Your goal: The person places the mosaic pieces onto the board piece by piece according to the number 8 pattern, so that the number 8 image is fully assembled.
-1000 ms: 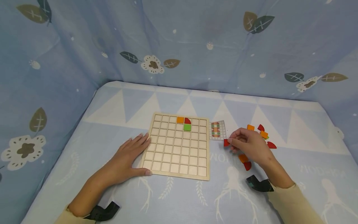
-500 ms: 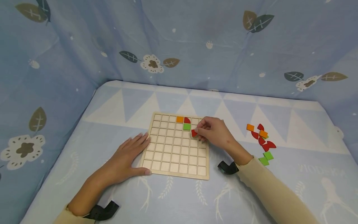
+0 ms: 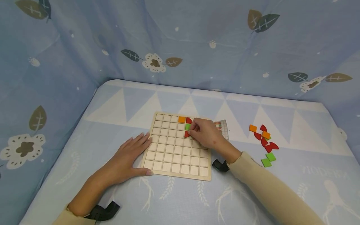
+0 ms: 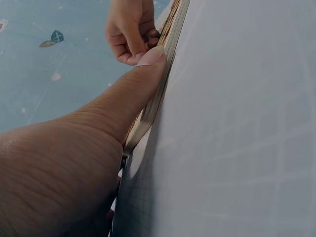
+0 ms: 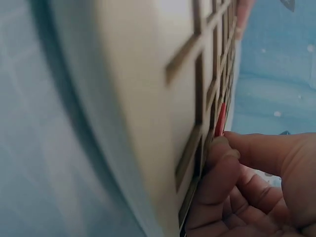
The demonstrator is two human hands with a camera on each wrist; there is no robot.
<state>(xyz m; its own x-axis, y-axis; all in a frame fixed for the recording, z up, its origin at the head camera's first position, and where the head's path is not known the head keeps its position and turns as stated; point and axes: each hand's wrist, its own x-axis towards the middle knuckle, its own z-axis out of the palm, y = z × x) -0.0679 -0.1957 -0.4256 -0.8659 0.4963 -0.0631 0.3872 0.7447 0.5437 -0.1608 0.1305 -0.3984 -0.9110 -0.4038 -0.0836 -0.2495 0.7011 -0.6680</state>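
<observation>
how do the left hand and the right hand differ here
The left hand has fingers extended; the right hand has fingers curled. The left hand touches the left edge of the wooden board, while the right hand pinches a red piece over it. Both extend from beige sleeves.

And across sweeps the right hand (image 3: 206, 133), from beside the loose pieces (image 3: 274, 146) to the board (image 3: 166, 147), red piece (image 3: 186, 134) pinched and travelling with it! Half a second on from the right-hand columns, it's further left, red at the square just below the green tile (image 3: 187, 127). Two loose green squares (image 3: 266, 162) appear; the card (image 3: 225, 128) half re-emerges.
</observation>
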